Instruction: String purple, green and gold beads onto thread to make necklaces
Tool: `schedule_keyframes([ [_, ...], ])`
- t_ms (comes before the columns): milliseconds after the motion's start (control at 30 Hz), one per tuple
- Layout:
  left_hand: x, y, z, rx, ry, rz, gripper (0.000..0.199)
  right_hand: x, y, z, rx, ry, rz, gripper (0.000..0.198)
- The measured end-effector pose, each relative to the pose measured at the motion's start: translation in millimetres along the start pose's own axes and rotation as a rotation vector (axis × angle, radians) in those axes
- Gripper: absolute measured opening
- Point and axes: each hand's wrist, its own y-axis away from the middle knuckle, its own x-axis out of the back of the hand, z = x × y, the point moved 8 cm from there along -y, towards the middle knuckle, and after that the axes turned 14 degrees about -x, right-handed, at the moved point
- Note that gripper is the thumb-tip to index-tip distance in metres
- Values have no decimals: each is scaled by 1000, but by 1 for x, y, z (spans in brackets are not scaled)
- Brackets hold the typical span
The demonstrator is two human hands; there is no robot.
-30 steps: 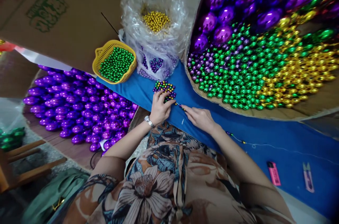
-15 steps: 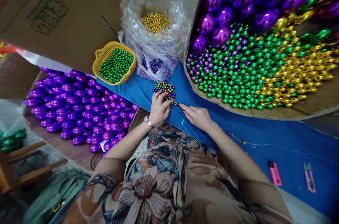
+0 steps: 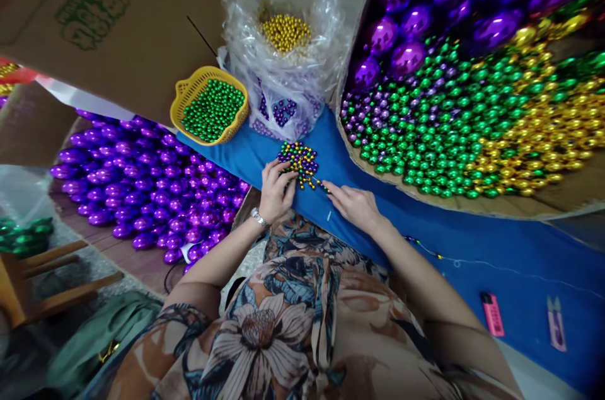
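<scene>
On the blue cloth (image 3: pixel 411 217) in front of me lies a small loose pile of purple, green and gold beads (image 3: pixel 305 160). My left hand (image 3: pixel 278 193), with a metal-banded watch at its wrist, rests at the pile's left edge, fingers bent and apart against the beads. My right hand (image 3: pixel 353 206) pinches a thin beading needle (image 3: pixel 316 180) that carries a few beads near the fingertips. Its tip points at the pile. Past my right forearm, a thread (image 3: pixel 491 266) with a few beads trails across the cloth to the right.
A yellow basket (image 3: pixel 176 111) of green beads and a plastic bag (image 3: pixel 326 28) of gold and purple beads stand behind. Cartons of shiny bead strands (image 3: pixel 146 186) flank both sides. A pink lighter (image 3: pixel 493 316) and thread snips (image 3: pixel 556 324) lie at right.
My left hand has drawn back left, away from the needle tip, uncovering more of the pile. My right hand stays near the same spot. The view has shifted slightly.
</scene>
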Motion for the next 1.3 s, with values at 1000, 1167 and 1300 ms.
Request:
schedule_keyframes([
  [1000,-5,19,0,-18,-32,-31,21,-6,0,-34,-61,19,-116,46],
  [1167,-5,19,-1,-17,-46,-23,20,-7,2,-33,-41,22,-101,46],
  [1300,-6,19,-2,-11,-35,-25,21,-10,5,-33,-23,23,-97,45],
])
